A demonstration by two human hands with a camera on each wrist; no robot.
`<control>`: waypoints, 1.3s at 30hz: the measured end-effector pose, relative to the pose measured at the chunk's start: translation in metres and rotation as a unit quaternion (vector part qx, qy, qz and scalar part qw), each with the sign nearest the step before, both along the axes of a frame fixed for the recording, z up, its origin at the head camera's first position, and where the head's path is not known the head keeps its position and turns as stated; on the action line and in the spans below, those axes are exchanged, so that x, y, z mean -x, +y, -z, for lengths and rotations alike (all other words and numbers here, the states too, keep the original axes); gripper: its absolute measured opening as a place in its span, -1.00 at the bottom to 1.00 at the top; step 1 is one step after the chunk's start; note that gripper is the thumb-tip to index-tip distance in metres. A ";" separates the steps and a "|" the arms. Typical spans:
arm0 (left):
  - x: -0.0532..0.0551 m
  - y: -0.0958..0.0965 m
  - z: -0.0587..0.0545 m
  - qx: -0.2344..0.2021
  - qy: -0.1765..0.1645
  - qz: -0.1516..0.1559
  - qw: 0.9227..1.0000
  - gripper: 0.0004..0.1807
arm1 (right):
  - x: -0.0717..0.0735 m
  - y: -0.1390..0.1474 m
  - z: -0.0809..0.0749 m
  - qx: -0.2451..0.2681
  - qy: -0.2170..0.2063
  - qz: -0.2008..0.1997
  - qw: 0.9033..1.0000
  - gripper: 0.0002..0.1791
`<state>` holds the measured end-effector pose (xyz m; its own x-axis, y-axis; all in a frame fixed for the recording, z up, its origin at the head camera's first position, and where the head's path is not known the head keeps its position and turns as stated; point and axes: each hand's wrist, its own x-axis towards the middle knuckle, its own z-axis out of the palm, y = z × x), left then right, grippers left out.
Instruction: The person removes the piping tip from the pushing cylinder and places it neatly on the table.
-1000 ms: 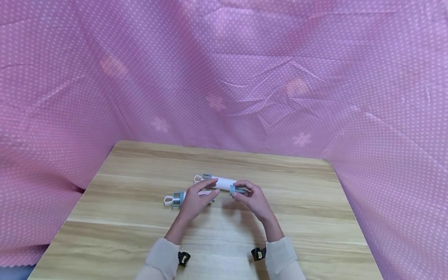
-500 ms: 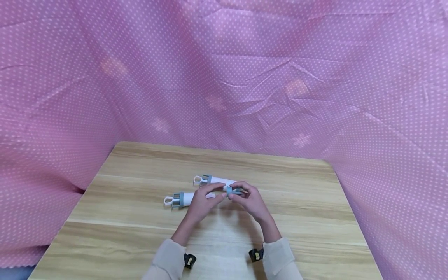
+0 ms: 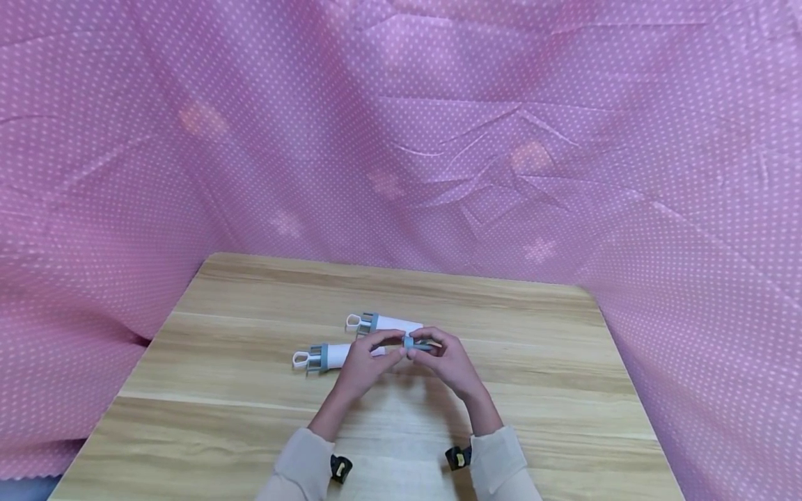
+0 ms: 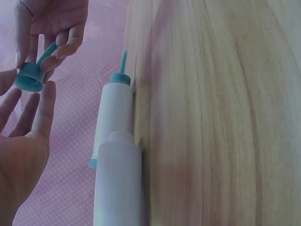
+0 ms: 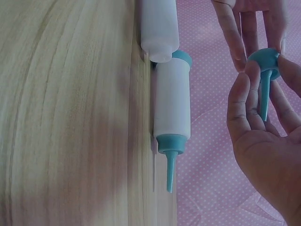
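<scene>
Between both hands is a teal nozzle cap (image 3: 409,342) with a slim spout, held above the table. My right hand (image 3: 456,363) pinches it by finger and thumb, the spout lying along its fingers. My left hand (image 3: 358,367) has thumb and fingertips on the rim at the cap's open end. Left of them lies a white syringe-like tube (image 3: 336,355) with a teal collar and white loop handle; its bare neck (image 4: 121,136) shows in the left wrist view. A matching tube (image 5: 172,101) lies behind it, fitted with a teal nozzle (image 5: 170,155).
Everything lies on a wood-grain table (image 3: 532,390). A pink dotted cloth (image 3: 438,139) hangs behind the table and along both sides. Black wrist cameras (image 3: 340,469) sit at the cuffs of the pale sleeves.
My left hand has moved right, away from over the front tube, and its fingers now meet the cap. My right hand has brought the cap slightly left.
</scene>
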<state>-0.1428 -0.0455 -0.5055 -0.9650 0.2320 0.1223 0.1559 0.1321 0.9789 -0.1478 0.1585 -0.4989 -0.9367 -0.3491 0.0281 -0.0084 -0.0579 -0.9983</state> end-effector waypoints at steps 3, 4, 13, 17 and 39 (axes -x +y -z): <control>0.000 0.000 -0.001 -0.005 0.000 0.005 1.000 -0.62 | 0.000 0.000 0.000 0.003 -0.001 -0.001 1.000 -0.65; 0.000 0.001 -0.001 -0.007 0.001 0.006 1.000 -0.63 | 0.000 0.000 0.000 0.003 0.000 -0.001 1.000 -0.65; -0.001 0.001 0.000 -0.019 0.020 0.005 1.000 -0.68 | -0.001 0.002 0.002 -0.008 0.007 -0.016 1.000 -0.64; -0.001 0.003 0.000 -0.026 0.016 0.004 1.000 -0.68 | -0.001 0.005 0.002 -0.018 0.004 -0.020 1.000 -0.63; -0.013 0.003 -0.035 -0.030 -0.010 -0.016 0.999 -0.69 | 0.001 0.020 0.014 -0.035 0.004 -0.012 0.999 -0.72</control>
<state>-0.1299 -0.0421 -0.4702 -0.9744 0.1930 0.1149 0.1318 0.0770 0.9883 -0.1486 0.1781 -0.5129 -0.9277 -0.3732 0.0097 -0.0151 0.0115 -0.9998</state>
